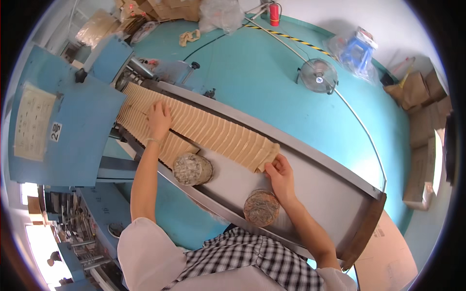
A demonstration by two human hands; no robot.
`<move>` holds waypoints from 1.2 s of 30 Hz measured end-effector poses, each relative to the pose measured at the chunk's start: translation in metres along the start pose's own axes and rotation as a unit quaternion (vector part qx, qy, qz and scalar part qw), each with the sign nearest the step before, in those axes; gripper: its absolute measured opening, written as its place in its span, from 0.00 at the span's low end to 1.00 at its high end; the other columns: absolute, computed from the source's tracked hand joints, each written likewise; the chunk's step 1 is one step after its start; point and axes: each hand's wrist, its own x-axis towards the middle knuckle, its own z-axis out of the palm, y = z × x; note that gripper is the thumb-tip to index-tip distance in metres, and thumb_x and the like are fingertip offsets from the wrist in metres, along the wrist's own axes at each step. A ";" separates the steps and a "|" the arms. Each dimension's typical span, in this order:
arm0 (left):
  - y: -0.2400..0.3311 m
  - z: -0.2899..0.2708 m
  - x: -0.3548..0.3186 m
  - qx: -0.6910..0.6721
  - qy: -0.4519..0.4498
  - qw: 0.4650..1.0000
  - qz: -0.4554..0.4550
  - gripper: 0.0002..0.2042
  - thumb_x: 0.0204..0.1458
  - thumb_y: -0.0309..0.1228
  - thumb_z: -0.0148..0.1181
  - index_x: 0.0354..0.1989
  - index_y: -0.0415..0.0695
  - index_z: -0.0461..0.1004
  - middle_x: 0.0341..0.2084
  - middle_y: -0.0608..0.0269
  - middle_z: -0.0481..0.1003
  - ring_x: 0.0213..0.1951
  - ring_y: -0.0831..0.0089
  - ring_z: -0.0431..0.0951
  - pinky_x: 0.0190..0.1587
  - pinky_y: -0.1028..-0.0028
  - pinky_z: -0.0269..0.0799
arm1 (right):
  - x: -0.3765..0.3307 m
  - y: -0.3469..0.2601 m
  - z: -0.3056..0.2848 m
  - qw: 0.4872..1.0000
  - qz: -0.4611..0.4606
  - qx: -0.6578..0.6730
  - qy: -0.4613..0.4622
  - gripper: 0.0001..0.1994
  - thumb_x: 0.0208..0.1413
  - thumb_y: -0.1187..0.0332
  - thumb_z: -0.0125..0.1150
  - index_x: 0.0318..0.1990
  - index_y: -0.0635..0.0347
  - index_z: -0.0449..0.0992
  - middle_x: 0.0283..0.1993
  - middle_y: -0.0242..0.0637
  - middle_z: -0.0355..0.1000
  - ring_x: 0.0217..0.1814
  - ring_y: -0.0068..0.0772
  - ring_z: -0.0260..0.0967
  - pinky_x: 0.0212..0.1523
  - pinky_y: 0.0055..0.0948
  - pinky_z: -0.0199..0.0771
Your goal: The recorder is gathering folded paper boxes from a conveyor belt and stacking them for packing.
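Two rows of tan pleated material, a longer pleated strip (218, 131) and a shorter pleated strip (177, 147), lie side by side on a long metal trough (310, 194). My left hand (159, 121) lies on the pleats near the machine, fingers bent loosely against them and holding nothing I can see. At the long strip's near right end, my right hand (280, 174) pinches its edge between thumb and fingers. A grey, worn round block (192, 169) sits against the short strip's end. Beside my right wrist stands a brownish round block (261, 208).
The blue machine (63, 116) stands at the trough's left end. A wooden bar (364, 230) closes its right end, beside a cardboard sheet (386, 247). Beyond are a floor fan (318, 76), a fire extinguisher (274, 14), a blue stool (358, 51) and cardboard boxes (422, 140).
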 end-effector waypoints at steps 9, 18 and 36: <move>0.073 -0.042 -0.050 -0.010 0.020 0.994 0.108 0.22 0.58 0.41 0.59 0.59 0.46 0.69 0.63 0.53 0.65 0.62 0.49 0.65 0.60 0.45 0.59 | 0.022 -0.004 -0.010 0.966 -0.087 -0.233 0.076 0.20 0.68 0.57 0.54 0.52 0.68 0.74 0.43 0.40 0.74 0.42 0.25 0.70 0.43 0.26 0.72; 0.233 -0.071 -0.168 -0.179 -0.174 0.891 0.379 0.30 0.44 0.52 0.71 0.51 0.48 0.73 0.69 0.52 0.58 0.70 0.51 0.54 0.66 0.46 0.47 | 0.047 0.007 -0.015 0.976 -0.045 -0.208 0.048 0.24 0.69 0.53 0.48 0.36 0.70 0.75 0.25 0.40 0.69 0.30 0.26 0.62 0.33 0.33 0.67; 0.059 -0.028 -0.001 0.020 0.006 0.999 -0.042 0.24 0.59 0.46 0.56 0.60 0.44 0.71 0.58 0.45 0.66 0.61 0.48 0.65 0.61 0.45 0.57 | 0.001 -0.008 -0.001 0.987 -0.046 -0.140 -0.056 0.24 0.71 0.61 0.46 0.67 0.68 0.60 0.42 0.41 0.74 0.38 0.25 0.73 0.34 0.27 0.76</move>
